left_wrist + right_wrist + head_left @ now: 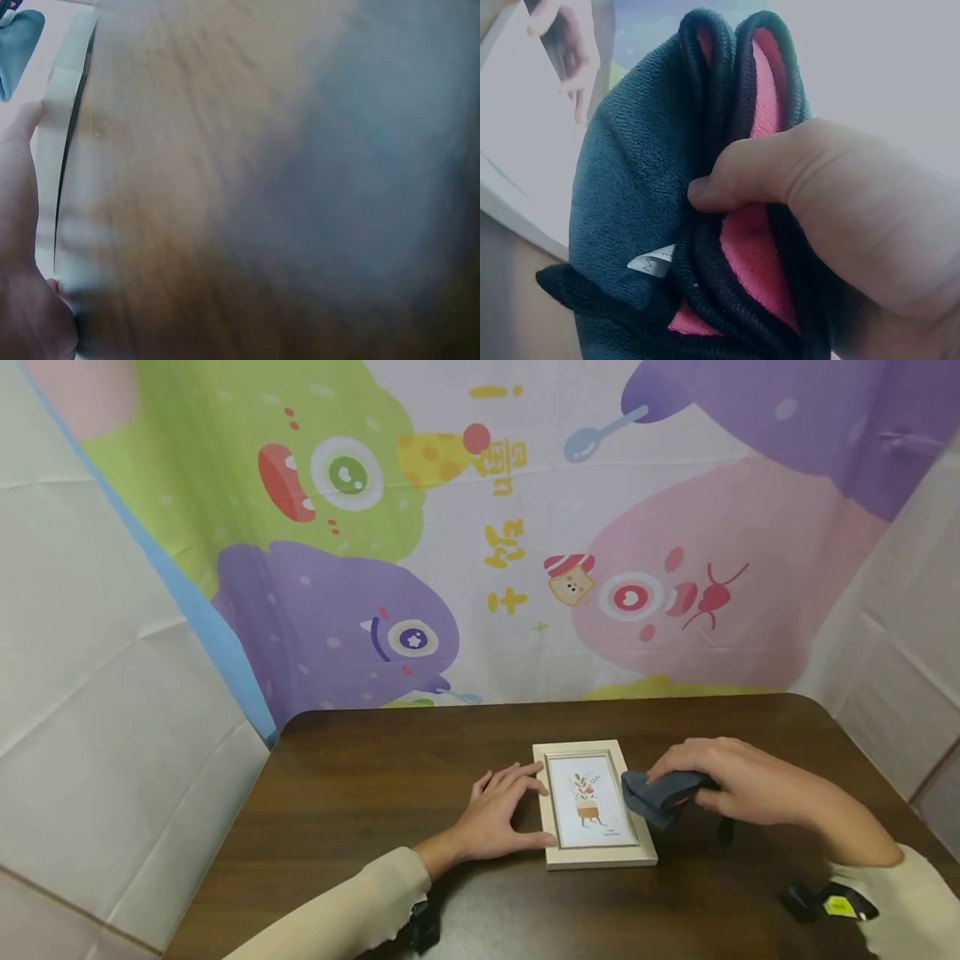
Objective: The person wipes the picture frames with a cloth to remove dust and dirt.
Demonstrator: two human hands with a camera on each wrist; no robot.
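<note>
A cream-bordered picture frame (600, 857) lies face up on the table, showing a drawing of flowers in a brown pot with legs. My left hand (502, 814) rests at the frame's left side, fingers spread with their tips on the border and the thumb near the lower left corner. My right hand (738, 781) holds a folded dark blue-grey cloth (663, 797) at the frame's right border. In the right wrist view the thumb presses on the cloth (630, 172), which has a pink inner side, black edging, a white label and a black loop.
The dark brown wooden table (352, 802) has rounded far corners. Behind it hangs a curtain (510, 660) printed with cartoon monsters, and white panels (112, 635) flank it. Black straps with small devices (828, 902) sit at the wrists.
</note>
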